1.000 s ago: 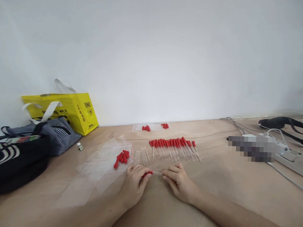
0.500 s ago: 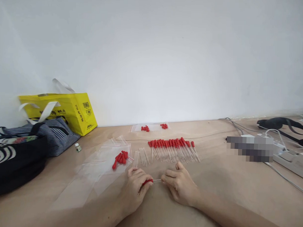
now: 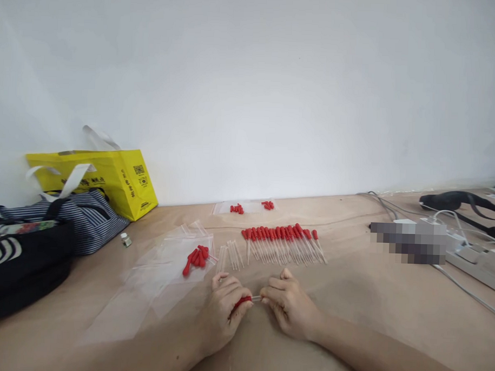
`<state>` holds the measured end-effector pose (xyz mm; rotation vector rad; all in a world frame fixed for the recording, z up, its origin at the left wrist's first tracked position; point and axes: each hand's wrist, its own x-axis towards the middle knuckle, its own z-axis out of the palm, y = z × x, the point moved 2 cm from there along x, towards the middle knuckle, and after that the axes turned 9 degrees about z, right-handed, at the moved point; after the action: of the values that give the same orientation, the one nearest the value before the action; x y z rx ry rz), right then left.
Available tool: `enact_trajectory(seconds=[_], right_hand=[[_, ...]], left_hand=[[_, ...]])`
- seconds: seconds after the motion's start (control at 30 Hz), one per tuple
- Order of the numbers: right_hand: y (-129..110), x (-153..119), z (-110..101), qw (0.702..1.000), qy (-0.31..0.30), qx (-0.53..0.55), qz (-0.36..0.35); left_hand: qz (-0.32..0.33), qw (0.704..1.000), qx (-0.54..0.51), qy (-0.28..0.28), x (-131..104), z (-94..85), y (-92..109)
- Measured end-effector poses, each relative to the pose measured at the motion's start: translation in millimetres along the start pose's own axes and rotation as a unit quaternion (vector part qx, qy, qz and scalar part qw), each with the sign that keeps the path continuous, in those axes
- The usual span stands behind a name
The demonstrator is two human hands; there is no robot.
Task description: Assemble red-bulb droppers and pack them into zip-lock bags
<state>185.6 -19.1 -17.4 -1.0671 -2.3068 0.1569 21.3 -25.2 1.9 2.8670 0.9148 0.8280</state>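
Note:
Between thumb and fingers, my left hand (image 3: 226, 310) pinches a red rubber dropper bulb (image 3: 242, 301). My right hand (image 3: 289, 305) grips a clear glass pipette tube (image 3: 255, 298), whose near end meets the bulb's mouth; how far it sits inside is hidden. Just beyond the hands lies a row of red-bulbed droppers (image 3: 284, 243), side by side. Left of that row are several bare glass tubes (image 3: 233, 255). Loose red bulbs (image 3: 196, 259) are heaped on clear plastic zip bags (image 3: 146, 290) to the left of my left hand.
By the wall lies another clear bag (image 3: 219, 208) with red bulbs (image 3: 237, 209). At left stand a yellow bag (image 3: 126, 184), a striped bag (image 3: 100, 229), a black bag (image 3: 33, 270) and a small bottle (image 3: 126, 239). A power strip (image 3: 478, 269) with cables lies at right.
My right hand has moved slightly left, toward my left hand. Less of the glass tube shows between the two hands now.

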Motion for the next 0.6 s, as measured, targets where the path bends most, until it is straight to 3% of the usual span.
enact_trajectory(seconds=[0.33, 0.6], right_hand=[[0, 0, 2, 1.0, 0.0, 0.011, 0.011], [-2, 4, -12, 0.999, -0.028, -0.044, 0.015]], left_hand=[[-0.005, 1.0, -0.011, -0.012, -1, 1.6, -1], [0.006, 0.999, 0.04, -0.02, 1, -2.9, -7]])
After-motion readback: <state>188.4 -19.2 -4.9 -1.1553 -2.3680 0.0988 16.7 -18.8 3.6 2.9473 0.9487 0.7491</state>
